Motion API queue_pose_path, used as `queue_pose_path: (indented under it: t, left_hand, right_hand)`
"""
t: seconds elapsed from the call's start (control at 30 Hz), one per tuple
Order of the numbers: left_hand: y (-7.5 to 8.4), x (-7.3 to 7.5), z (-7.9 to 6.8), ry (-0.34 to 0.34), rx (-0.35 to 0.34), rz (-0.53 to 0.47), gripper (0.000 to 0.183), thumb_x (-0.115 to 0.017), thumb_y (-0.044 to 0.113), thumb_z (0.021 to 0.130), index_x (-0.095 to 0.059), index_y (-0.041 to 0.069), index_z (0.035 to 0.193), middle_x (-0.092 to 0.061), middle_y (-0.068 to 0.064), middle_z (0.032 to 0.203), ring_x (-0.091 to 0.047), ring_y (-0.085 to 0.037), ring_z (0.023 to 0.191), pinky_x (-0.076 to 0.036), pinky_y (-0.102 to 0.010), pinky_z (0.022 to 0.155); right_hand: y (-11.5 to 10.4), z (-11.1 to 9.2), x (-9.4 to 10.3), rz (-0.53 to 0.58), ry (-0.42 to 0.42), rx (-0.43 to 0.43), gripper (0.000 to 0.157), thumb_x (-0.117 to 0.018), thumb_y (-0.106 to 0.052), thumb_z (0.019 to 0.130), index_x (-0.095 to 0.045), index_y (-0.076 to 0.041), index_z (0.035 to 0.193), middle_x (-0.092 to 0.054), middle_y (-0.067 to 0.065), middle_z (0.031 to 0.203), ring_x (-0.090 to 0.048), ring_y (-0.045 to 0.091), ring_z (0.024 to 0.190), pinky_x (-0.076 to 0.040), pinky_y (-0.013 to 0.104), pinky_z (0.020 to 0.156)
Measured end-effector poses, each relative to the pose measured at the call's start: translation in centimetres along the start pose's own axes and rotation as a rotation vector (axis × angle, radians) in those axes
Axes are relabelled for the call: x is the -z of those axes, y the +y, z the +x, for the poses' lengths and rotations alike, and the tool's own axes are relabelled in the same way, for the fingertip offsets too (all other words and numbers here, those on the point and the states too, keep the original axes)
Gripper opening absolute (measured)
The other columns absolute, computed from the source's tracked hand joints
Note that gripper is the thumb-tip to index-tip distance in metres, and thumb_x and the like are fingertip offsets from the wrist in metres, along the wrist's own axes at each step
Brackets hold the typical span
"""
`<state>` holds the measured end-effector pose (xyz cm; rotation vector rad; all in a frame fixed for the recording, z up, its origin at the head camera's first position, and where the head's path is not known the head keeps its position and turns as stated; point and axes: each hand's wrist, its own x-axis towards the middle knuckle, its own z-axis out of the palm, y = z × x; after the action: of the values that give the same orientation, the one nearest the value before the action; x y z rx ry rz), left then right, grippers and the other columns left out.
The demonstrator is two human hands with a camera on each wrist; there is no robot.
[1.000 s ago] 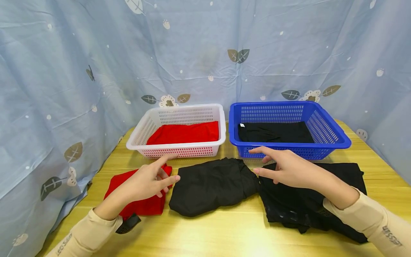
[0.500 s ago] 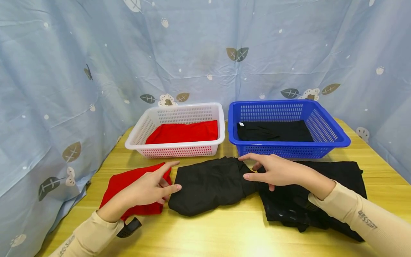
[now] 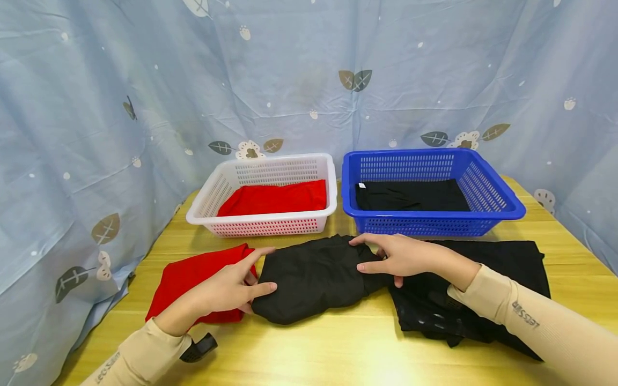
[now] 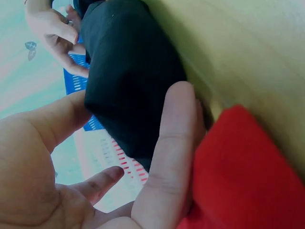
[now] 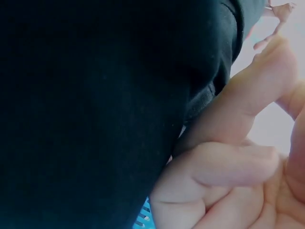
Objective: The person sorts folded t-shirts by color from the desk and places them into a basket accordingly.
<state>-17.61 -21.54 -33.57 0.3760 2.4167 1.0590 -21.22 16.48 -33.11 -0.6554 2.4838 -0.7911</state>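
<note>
A folded black garment [image 3: 309, 279] with a gathered right end lies on the table in the head view. My left hand [image 3: 229, 287] is at its left end, thumb over the cloth and index finger along the far corner. In the left wrist view, the left fingers [image 4: 174, 138] extend fairly straight either side of the black cloth [image 4: 128, 71]. At the gathered end is my right hand [image 3: 401, 257], index finger and thumb spread over the fabric, other fingers lower and partly hidden. A folded red garment [image 3: 193, 279] lies partly under my left forearm.
Behind stand a white basket [image 3: 260, 219] with red cloth [image 3: 275, 199] inside and a blue basket [image 3: 434, 215] with black cloth [image 3: 410, 196] inside. Another black garment [image 3: 516, 273] lies under my right forearm. A patterned curtain [image 3: 299, 69] hangs behind the table [image 3: 309, 354].
My right hand has moved left and down from in front of the blue basket onto the gathered end of the black garment. My left hand has shifted slightly right, against its left end.
</note>
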Motion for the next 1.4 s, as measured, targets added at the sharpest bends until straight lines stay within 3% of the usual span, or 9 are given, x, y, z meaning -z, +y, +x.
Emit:
queue_pose_path:
  t: [0.2,0.37,0.43,0.5,0.73,0.97,1.17,1.27,1.4]
  left_hand:
    - [-0.1,-0.6,0.3,0.05,0.026,-0.006,0.081,-0.075,0.043,0.088,-0.028,0.04,0.154,-0.056,-0.015,0.094,-0.067,-0.027,0.06,-0.059,-0.036,0.065]
    - [-0.2,-1.1,0.6,0.071,0.025,-0.017,0.079,-0.076,0.04,0.089,-0.031,0.039,0.154,-0.053,-0.014,0.093,-0.059,-0.023,0.062,-0.057,-0.038,0.062]
    - [-0.3,-1.2,0.7,0.066,0.028,-0.03,0.078,-0.075,0.039,0.089,-0.031,0.039,0.153,-0.054,-0.013,0.092,-0.057,-0.022,0.061,-0.056,-0.037,0.062]
    - [-0.3,-1.3,0.7,0.056,0.034,-0.048,0.077,-0.076,0.039,0.089,-0.032,0.04,0.153,-0.056,-0.013,0.09,-0.055,-0.021,0.058,-0.054,-0.037,0.062]
    - [-0.2,-1.2,0.9,0.025,0.003,-0.03,0.068,-0.074,0.037,0.09,-0.04,0.038,0.149,-0.058,-0.013,0.087,-0.054,-0.02,0.056,-0.05,-0.032,0.058]
    - [-0.4,-1.4,1.3,-0.038,-0.01,-0.129,0.062,-0.073,0.031,0.092,-0.045,0.034,0.147,-0.06,-0.015,0.099,-0.043,-0.017,0.052,-0.044,-0.029,0.055]
    - [-0.5,-1.6,1.3,-0.057,0.012,-0.204,0.063,-0.074,0.028,0.091,-0.045,0.034,0.147,-0.058,-0.016,0.1,-0.039,-0.017,0.052,-0.042,-0.026,0.054]
    - [-0.4,-1.6,1.3,-0.055,-0.006,-0.225,0.063,-0.073,0.026,0.092,-0.045,0.033,0.148,-0.057,-0.015,0.104,-0.048,-0.017,0.063,-0.047,-0.027,0.06]
    - [-0.2,-1.6,1.4,-0.054,-0.024,-0.231,0.06,-0.073,0.025,0.092,-0.049,0.031,0.147,-0.054,-0.013,0.101,-0.046,-0.018,0.066,-0.045,-0.026,0.059]
  right_hand:
    - [0.0,0.5,-0.2,0.026,0.006,-0.005,0.062,-0.067,-0.05,0.093,-0.041,-0.039,0.148,-0.056,0.011,0.085,-0.064,0.02,0.049,-0.052,0.034,0.07]
    - [-0.1,0.8,-0.7,0.043,0.011,0.0,0.061,-0.068,-0.045,0.094,-0.04,-0.039,0.147,-0.058,0.013,0.103,-0.062,0.02,0.047,-0.054,0.034,0.066]
    - [0.0,0.9,-0.9,0.042,0.01,0.0,0.059,-0.069,-0.044,0.093,-0.042,-0.04,0.146,-0.057,0.011,0.109,-0.062,0.02,0.046,-0.055,0.035,0.063]
    - [0.0,1.1,-1.0,0.042,0.005,-0.001,0.057,-0.07,-0.042,0.093,-0.044,-0.039,0.144,-0.057,0.013,0.102,-0.061,0.02,0.046,-0.055,0.035,0.06]
    - [0.1,1.3,-1.2,0.037,0.011,0.031,0.052,-0.072,-0.038,0.092,-0.051,-0.035,0.14,-0.058,0.011,0.118,-0.054,0.016,0.044,-0.053,0.036,0.055]
    - [0.0,1.5,-1.2,0.054,-0.002,0.035,0.048,-0.073,-0.033,0.092,-0.054,-0.034,0.136,-0.056,0.008,0.097,-0.052,0.016,0.043,-0.053,0.036,0.054]
    - [0.0,1.4,-1.2,0.085,-0.024,0.059,0.05,-0.071,-0.027,0.095,-0.05,-0.037,0.139,-0.054,0.01,0.129,-0.051,0.016,0.043,-0.053,0.036,0.052]
    - [-0.2,1.4,-1.1,0.114,-0.044,0.073,0.049,-0.068,-0.024,0.096,-0.05,-0.037,0.14,-0.047,0.009,0.143,-0.05,0.016,0.043,-0.053,0.036,0.05]
    - [-0.3,1.3,-1.0,0.168,-0.087,0.073,0.046,-0.064,-0.021,0.099,-0.052,-0.039,0.14,-0.054,0.009,0.131,-0.047,0.016,0.043,-0.05,0.031,0.049]
